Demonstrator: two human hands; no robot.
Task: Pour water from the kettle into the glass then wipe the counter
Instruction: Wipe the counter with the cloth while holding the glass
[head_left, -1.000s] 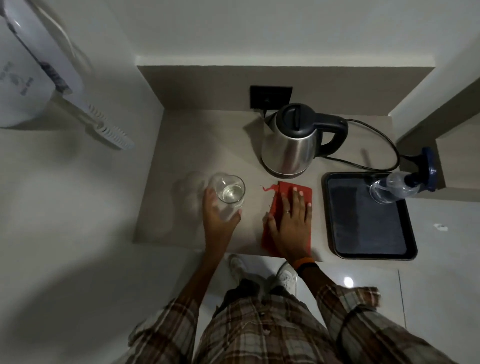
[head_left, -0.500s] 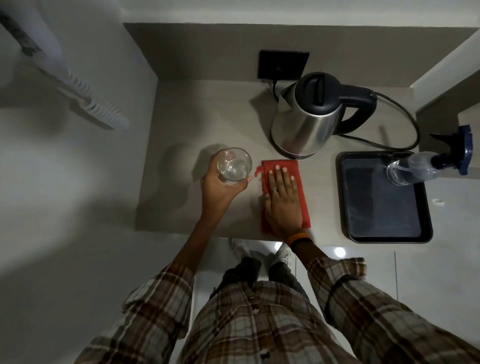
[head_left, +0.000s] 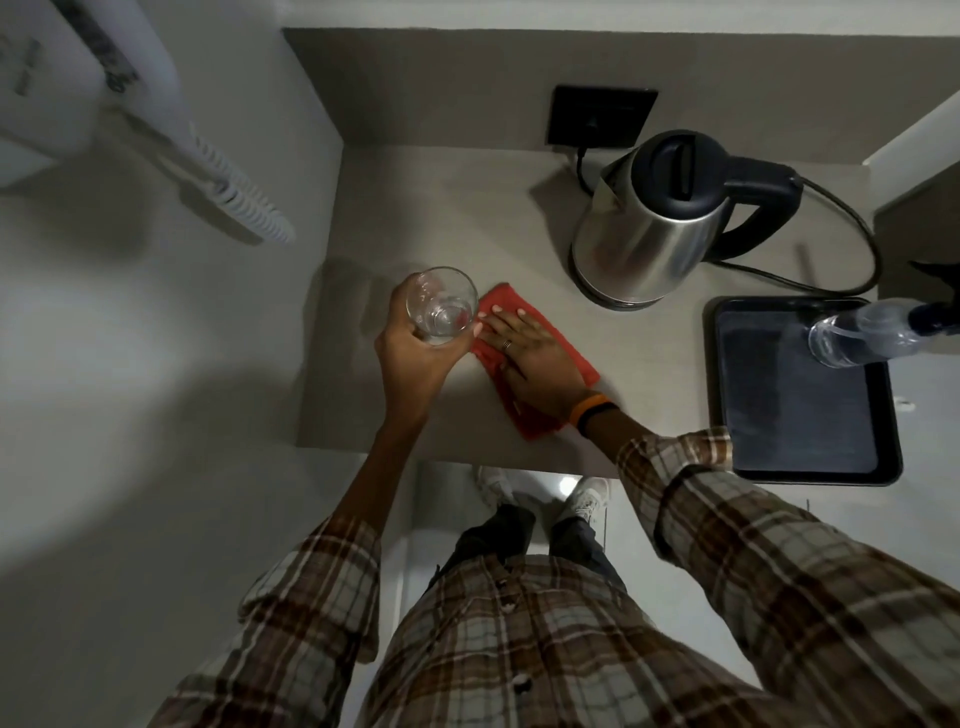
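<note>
Counter (head_left: 457, 218) — bearing kettle (head_left: 644, 234), red cloth (head_left: 530, 415), black tray (head_left: 800, 415).

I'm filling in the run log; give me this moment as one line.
phase: wiping | left hand: holds glass | right hand: flat on red cloth on counter | kettle: upright

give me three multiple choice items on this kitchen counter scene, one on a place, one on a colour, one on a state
1. Where does the spray bottle stand?
A. on the black tray
B. beside the glass
C. on the floor

2. What colour is the cloth under the right hand?
A. blue
B. red
C. white

3. What state is the glass in?
A. lying on its side
B. upside down on the tray
C. gripped by the left hand, some water inside

Answers:
1. A, its base sits at the tray's far right corner.
2. B, red fabric shows around the flat palm.
3. C, fingers wrap the glass and water shows at its bottom.
</note>
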